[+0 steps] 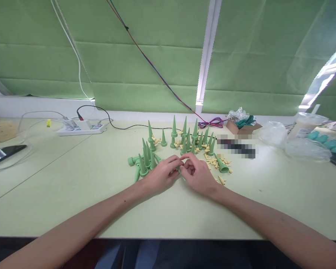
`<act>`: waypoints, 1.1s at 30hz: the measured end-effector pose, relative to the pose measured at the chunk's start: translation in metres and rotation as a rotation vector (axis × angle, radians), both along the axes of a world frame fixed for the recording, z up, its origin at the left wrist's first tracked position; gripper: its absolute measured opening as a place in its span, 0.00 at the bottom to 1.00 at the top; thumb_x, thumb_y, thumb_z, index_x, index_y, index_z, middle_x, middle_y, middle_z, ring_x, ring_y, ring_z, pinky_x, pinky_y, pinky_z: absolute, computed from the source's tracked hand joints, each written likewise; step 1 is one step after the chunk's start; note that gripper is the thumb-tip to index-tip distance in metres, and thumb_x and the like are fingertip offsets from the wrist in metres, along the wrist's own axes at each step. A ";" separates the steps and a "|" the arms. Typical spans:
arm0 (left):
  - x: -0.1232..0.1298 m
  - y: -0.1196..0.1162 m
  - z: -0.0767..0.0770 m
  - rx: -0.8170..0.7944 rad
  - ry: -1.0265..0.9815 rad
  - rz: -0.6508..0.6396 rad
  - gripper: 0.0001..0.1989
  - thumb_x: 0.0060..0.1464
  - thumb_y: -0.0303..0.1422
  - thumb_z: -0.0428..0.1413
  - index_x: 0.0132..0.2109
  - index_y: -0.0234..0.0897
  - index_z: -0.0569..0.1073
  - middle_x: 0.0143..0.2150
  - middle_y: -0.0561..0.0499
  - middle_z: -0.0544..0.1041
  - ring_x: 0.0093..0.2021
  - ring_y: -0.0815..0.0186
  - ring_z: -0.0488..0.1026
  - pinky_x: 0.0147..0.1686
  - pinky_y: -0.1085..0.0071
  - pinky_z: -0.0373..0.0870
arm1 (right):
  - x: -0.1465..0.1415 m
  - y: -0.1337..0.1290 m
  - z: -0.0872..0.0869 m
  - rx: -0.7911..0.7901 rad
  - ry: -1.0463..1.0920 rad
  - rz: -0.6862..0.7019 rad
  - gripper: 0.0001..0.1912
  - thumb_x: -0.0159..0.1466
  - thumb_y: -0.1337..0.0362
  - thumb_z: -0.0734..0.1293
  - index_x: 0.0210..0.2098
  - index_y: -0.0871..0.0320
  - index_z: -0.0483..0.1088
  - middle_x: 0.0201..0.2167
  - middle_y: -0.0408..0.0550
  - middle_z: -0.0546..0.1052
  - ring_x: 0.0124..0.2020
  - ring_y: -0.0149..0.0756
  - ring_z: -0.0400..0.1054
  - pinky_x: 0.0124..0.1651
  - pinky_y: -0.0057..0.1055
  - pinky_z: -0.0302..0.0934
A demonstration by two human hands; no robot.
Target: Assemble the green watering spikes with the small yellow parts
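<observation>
My left hand (165,172) and my right hand (197,173) meet over the table, fingertips close together. Between them shows a sliver of a green cone (180,172), mostly covered by my fingers. The left fingers are curled round it. My right thumb and index finger are pinched against it; whether they hold a small part is hidden. Left of my hands stand several green cones (143,166), with others lying down. More upright green cones (174,127) stand behind, some with small yellow pieces (156,140) at them. A tipped cone (222,166) lies to the right among loose yellow pieces (211,161).
A white power strip (82,129) with plugs and cables sits at the back left, a dark tablet (5,154) at the left edge. Back right are an open cardboard box (242,128), coiled wires (212,122), plastic bags (273,132) and a drink cup (304,127).
</observation>
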State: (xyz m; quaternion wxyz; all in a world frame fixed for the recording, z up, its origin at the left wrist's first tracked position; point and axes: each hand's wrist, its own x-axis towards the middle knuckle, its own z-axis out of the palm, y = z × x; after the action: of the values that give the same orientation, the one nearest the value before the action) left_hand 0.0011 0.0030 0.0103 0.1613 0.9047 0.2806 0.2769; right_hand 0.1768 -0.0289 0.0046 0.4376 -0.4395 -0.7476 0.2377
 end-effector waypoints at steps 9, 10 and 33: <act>0.000 -0.001 -0.001 -0.018 -0.018 0.052 0.09 0.58 0.22 0.48 0.42 0.36 0.69 0.39 0.50 0.73 0.33 0.69 0.68 0.33 0.73 0.65 | 0.006 0.009 -0.005 0.143 -0.012 0.002 0.09 0.65 0.65 0.60 0.46 0.57 0.63 0.23 0.38 0.69 0.20 0.28 0.59 0.25 0.25 0.55; 0.000 -0.001 -0.002 -0.024 -0.025 0.064 0.08 0.59 0.23 0.48 0.42 0.36 0.70 0.38 0.49 0.73 0.33 0.69 0.68 0.32 0.73 0.65 | 0.008 0.011 -0.005 0.174 -0.013 -0.005 0.09 0.66 0.65 0.60 0.46 0.57 0.63 0.23 0.38 0.69 0.20 0.28 0.59 0.25 0.25 0.55; 0.003 -0.002 0.005 -0.191 -0.298 0.255 0.11 0.63 0.38 0.50 0.47 0.36 0.71 0.30 0.52 0.72 0.29 0.69 0.68 0.27 0.74 0.65 | 0.021 0.023 -0.004 0.283 -0.271 -0.072 0.09 0.68 0.65 0.57 0.40 0.57 0.69 0.21 0.40 0.69 0.21 0.30 0.61 0.28 0.26 0.54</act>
State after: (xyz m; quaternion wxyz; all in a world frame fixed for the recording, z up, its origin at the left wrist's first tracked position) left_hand 0.0046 0.0009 0.0156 0.2496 0.7917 0.3908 0.3978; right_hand 0.1980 -0.0058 0.0008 0.3988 -0.4281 -0.8093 0.0530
